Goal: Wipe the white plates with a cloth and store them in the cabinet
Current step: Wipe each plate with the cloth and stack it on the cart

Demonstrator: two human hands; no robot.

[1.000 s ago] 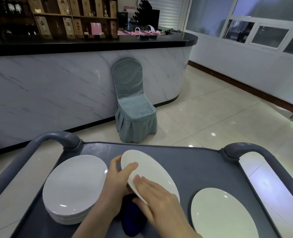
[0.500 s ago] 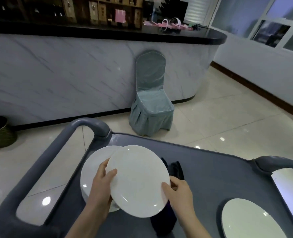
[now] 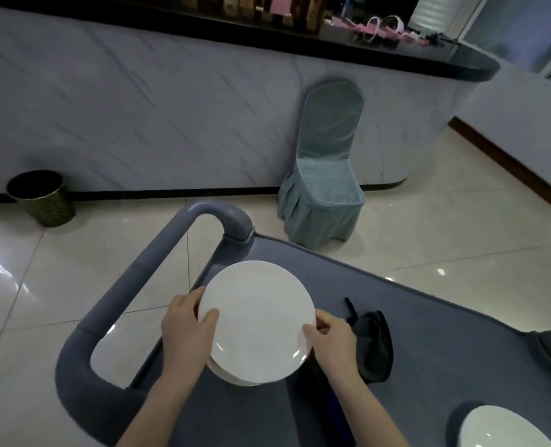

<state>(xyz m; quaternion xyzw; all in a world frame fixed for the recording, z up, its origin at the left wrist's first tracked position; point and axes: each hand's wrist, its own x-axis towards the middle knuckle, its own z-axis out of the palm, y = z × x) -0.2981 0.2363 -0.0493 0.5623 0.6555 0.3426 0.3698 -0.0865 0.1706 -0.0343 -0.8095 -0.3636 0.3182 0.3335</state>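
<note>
Plate (image 3: 256, 321) has shifted left versus half a second ago. It was tilted, partly overlapping the stack. Now it's level and lined up over the stack (image 3: 232, 379) at the left end of the cart surface (image 3: 429, 356). Only a sliver of stack rim shows under its near edge, so I can't tell if it's seated or just above.

Left hand (image 3: 188, 325) grasps the left rim, thumb on top. Right hand (image 3: 329, 341) pinches the right rim the same way. Neither holds the cloth (image 3: 372, 345), which lies bunched on the surface just right of the right hand, clear of the plate.

View has also swung left, so the cart handle (image 3: 122, 301) and a bin (image 3: 40, 198) on the floor are now in frame. Second plate (image 3: 506, 427) sits alone at the near right, well apart.

My read: the wipe on this one looks done, and it's being parked on the stack, not stored. No cabinet in view, so the storage step isn't started. Likely next is to let go with both hands, then pick up the cloth and the lone plate. Risk is a chipped rim if it lands off-centre.
</note>
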